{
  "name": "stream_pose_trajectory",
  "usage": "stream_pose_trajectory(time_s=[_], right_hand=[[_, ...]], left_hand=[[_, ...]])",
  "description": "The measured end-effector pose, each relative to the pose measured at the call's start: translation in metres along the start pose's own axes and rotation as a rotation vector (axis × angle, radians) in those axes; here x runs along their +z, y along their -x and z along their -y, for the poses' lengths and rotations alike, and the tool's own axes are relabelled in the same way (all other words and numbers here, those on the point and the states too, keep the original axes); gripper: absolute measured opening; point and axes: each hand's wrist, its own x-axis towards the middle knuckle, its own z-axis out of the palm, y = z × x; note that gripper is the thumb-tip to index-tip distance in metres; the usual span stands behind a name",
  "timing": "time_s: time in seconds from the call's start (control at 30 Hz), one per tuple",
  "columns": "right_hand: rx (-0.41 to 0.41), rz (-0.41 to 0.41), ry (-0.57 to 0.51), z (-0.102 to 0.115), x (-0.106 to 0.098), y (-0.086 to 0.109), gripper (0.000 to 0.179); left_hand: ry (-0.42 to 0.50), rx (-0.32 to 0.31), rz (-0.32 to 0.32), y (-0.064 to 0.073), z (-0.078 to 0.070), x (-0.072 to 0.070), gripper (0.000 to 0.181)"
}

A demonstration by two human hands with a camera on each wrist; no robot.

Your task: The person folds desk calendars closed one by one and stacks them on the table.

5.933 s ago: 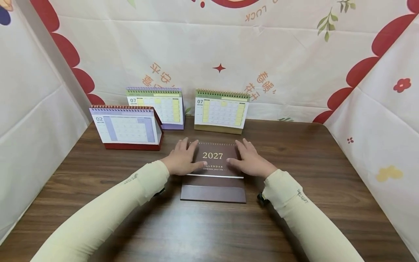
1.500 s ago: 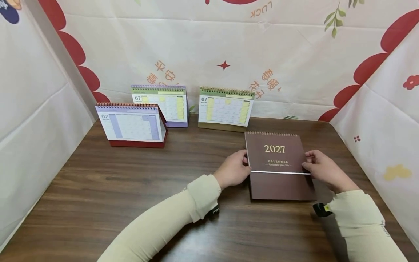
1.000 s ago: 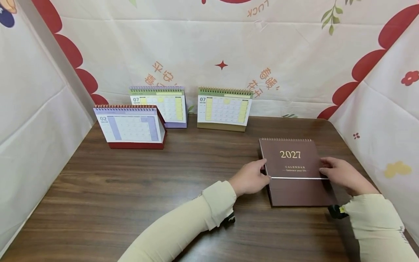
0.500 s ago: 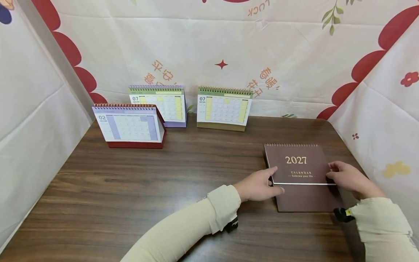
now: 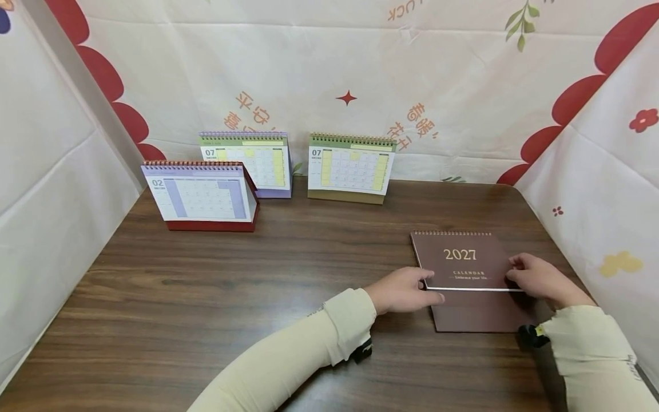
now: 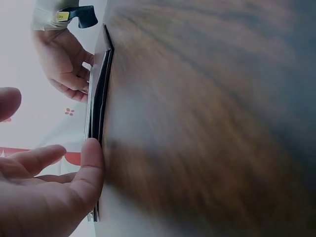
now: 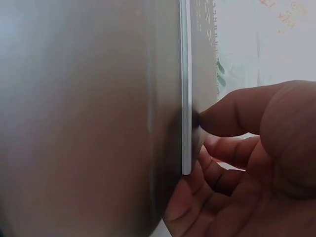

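Observation:
A brown desk calendar (image 5: 463, 266) with gold "2027" lettering lies almost flat at the table's right side, its spiral binding toward the back and its base strip toward the person. At its right edge my right hand (image 5: 548, 280) pinches the pages and cover; in the right wrist view the thumb (image 7: 237, 111) presses on the cover while the other fingers curl beneath the edge. My left hand (image 5: 401, 292) is at the left edge. In the left wrist view one fingertip (image 6: 92, 153) touches that edge, and the thumb stands apart from it.
A red-based calendar (image 5: 203, 194) stands at the left of the wooden table (image 5: 231, 286). Behind it a purple-based calendar (image 5: 262, 166) is partly hidden. A gold-based calendar (image 5: 350, 169) stands back centre. Printed white cloth (image 5: 288, 68) walls the table at back and sides.
From between both hands at the table's middle, the brown calendar has moved right and slightly nearer. Both hands went along with it. Lately the left thumb has straightened away from the edge.

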Motion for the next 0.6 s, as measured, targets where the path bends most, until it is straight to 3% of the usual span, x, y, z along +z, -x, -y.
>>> stream_pose_trajectory(time_s=[0.33,0.5,0.6], right_hand=[[0.068,0.063,-0.102,-0.003,-0.001,-0.002,0.055],[0.094,0.088,-0.143,-0.004,-0.006,0.0,0.059],[0.098,0.088,-0.154,-0.003,-0.011,-0.002,0.058]], left_hand=[[0.099,-0.016,-0.026,0.003,0.003,-0.011,0.049],[0.141,-0.008,-0.102,0.003,0.006,-0.026,0.042],[0.163,-0.012,-0.17,0.005,0.012,-0.043,0.039]])
